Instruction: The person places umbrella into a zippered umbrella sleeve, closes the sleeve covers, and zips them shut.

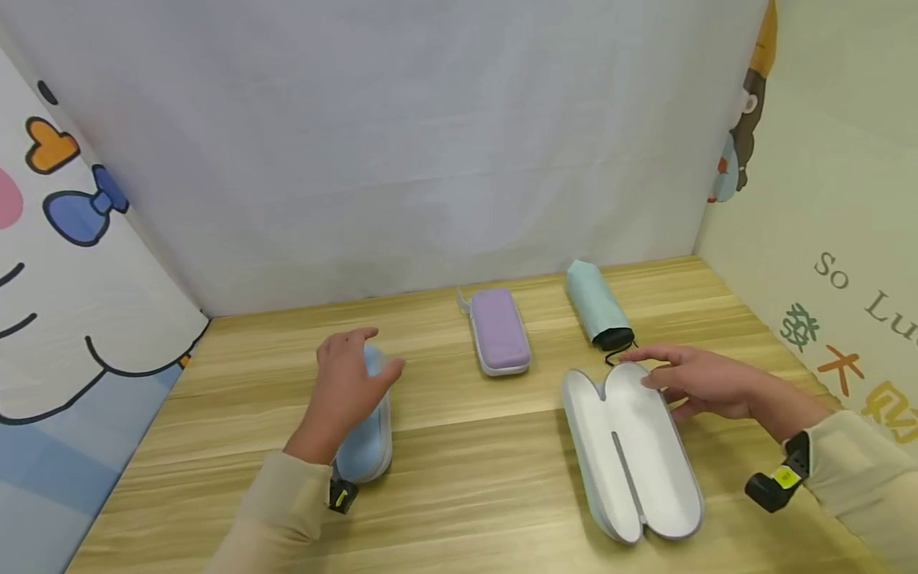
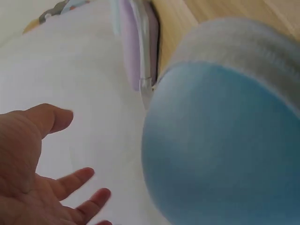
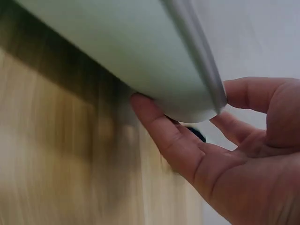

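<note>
An opened glasses case (image 1: 656, 446) with a white lining and a pale green shell lies at the right of the table. My right hand (image 1: 706, 383) grips the far end of its right half; in the right wrist view the thumb meets the rim while other fingers (image 3: 168, 136) lie against the green outside. On the left, a light blue zippered case (image 1: 367, 446) sits partly hidden by my left hand (image 1: 347, 383). That hand hovers over it with fingers spread, and the left wrist view shows a gap between them and the blue case (image 2: 220, 145).
A purple zippered case (image 1: 500, 328) lies at the back middle. Right of it is a folded mint umbrella (image 1: 597, 303), its black end and cord close to my right fingertips. White cloth (image 1: 430, 159) hangs behind the table, with printed sheets on both sides.
</note>
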Demonstrator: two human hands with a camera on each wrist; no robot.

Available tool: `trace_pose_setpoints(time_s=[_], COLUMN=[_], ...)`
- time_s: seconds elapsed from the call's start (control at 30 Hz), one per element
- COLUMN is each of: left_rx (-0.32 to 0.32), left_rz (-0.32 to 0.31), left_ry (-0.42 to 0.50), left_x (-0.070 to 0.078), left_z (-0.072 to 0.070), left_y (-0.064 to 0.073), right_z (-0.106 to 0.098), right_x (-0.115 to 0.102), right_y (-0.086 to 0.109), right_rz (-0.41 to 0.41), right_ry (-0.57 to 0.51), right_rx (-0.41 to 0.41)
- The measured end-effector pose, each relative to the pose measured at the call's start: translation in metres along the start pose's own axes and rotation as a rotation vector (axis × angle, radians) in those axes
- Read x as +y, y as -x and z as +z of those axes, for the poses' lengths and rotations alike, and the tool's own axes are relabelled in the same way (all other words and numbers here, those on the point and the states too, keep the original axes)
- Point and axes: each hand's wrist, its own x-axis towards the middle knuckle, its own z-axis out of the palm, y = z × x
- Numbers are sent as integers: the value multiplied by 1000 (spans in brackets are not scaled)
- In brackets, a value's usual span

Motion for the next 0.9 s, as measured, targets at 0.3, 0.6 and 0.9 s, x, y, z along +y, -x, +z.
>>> trace_pose_setpoints(time_s=[0.3,0.6,0.9], left_rx=[123,7,-10], left_rz=[204,112,103], left_ry=[-79,-161,-228], left_x=[25,20,13], left_z=[20,24,23], left_y=[10,15,16], right_z=[62,93,54], right_x=[-16,-17,-37], right_y=[-33,-51,-57], right_rz=[-46,-47,-84], right_ry=[-63,-113,136], right_rx=[-49,-109,36])
